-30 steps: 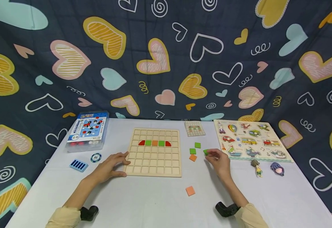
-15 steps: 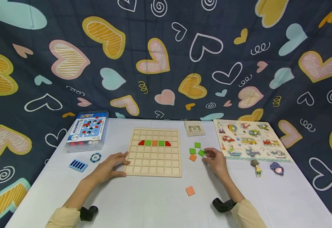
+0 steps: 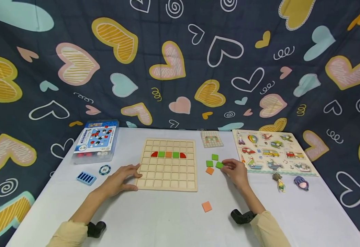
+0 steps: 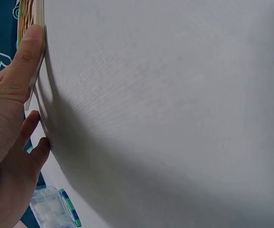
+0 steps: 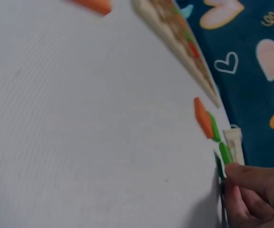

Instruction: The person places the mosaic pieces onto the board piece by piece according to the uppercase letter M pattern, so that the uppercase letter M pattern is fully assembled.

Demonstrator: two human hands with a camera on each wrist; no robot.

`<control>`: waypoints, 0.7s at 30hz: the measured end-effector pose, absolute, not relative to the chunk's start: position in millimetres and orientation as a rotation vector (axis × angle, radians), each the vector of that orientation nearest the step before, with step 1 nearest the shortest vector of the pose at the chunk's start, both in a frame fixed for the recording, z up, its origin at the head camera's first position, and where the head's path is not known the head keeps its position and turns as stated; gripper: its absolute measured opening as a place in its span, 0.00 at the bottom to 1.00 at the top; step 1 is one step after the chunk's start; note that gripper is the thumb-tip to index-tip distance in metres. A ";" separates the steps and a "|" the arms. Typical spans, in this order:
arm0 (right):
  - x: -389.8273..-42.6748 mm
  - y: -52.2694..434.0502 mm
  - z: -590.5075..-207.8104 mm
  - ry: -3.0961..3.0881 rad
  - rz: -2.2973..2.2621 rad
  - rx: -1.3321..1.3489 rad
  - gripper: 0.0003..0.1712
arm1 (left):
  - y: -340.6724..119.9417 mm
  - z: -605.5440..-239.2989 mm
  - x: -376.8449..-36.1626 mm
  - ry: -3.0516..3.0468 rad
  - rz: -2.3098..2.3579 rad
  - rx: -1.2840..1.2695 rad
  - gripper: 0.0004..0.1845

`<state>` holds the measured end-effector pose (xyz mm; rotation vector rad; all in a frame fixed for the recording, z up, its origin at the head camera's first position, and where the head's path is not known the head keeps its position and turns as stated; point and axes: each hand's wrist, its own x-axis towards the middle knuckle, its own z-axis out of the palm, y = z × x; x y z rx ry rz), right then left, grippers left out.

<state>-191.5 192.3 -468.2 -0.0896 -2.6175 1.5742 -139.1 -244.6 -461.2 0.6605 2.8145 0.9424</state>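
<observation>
**Green tile at the right hand, grid board to its left**

Head view: the right hand pinches a green tile on the table, just right of the wooden grid board. The left hand rests relaxed on the board's near left corner.

Left wrist view: straight fingers touch the board edge.

Right wrist view: fingertips grip the green tile; the board lies beyond it.

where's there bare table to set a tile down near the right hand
Bare cloth lies in front of the grid board, between the left hand and the lone orange tile. More lies right of that tile, in front of the two figures. It is crowded between board and vehicle puzzle: loose tiles and the right hand, which pinches a green tile.
</observation>
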 end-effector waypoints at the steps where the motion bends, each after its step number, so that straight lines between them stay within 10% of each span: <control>1: -191.4 192.5 -467.0 -2.619 1.612 -0.109 0.14 | -244.7 -461.4 -139.2 2.817 0.939 0.667 0.18; 21: -192.8 146.8 -460.2 -2.452 2.226 -0.044 0.19 | -243.2 -454.8 -143.2 2.820 0.900 0.671 0.17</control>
